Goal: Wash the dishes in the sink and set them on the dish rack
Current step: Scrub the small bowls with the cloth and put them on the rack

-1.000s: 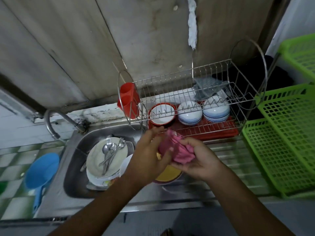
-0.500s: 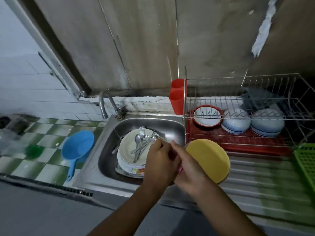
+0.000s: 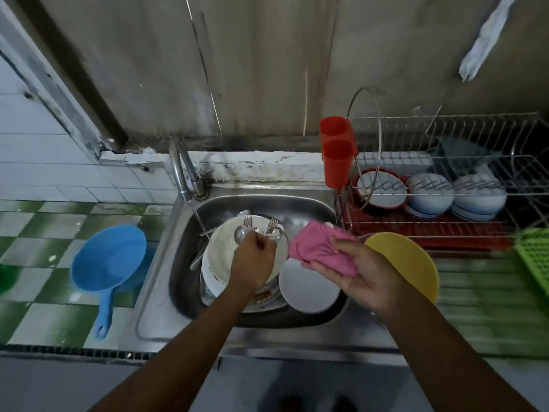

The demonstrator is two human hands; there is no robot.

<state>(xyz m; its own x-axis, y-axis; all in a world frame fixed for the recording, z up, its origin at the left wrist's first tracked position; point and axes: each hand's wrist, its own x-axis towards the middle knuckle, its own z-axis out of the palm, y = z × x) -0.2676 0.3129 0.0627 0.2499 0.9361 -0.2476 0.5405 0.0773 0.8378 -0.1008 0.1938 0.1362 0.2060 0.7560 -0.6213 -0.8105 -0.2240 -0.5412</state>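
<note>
Pink cloth (image 3: 323, 251) lies bunched in the right hand (image 3: 367, 273), grip pinching it with the thumb on top, over the sink (image 3: 178, 281). Left hand (image 3: 252, 263): grip curled round cutlery (image 3: 258, 231) above the stacked plates (image 3: 221, 248) in the basin. Yellow plate (image 3: 413, 263) sits just right of the sink, before the dish rack (image 3: 445, 138), which holds bowls (image 3: 429, 194).

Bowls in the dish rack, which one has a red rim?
The leftmost bowl, beside the red cups; the middle bowls and rightmost bowls are white and blue.
</note>
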